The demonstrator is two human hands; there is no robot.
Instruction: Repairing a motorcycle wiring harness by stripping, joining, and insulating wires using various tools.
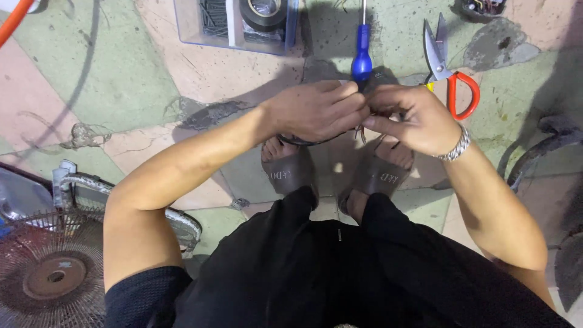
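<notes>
Left hand: curled over a small dark part held between both hands; knuckles up, fingers folded and meeting those of the other hand; what lies under the palm is hidden.
Right hand: fingertips pressed together in a pinch on thin wires at the middle, just beside the left fingers; a metal bracelet sits on the wrist.
Dark part: only a sliver shows above the knuckles, just under the screwdriver handle; a dark curved cable runs below the left hand; its shape cannot be told, since the hands cover most of it.
Position: the hands are held above the feet, which wear grey slippers on the floor; black trousers fill the lower middle of the view.
Screwdriver: blue handle, lying on the floor just beyond the hands, shaft pointing away.
Snips: metal blades and red handles, lying on the floor near the right hand, just beside the screwdriver.
Clear box: a see-through tray further out on the floor, holding a roll of black tape and dark thin pieces.
Fan guard: a rusty round wire grille at the lower left, near the left elbow; a metal frame lies against it.
Floor: patched stone in pink and green, with grey cracks; a small dark container stands at the top right edge.
</notes>
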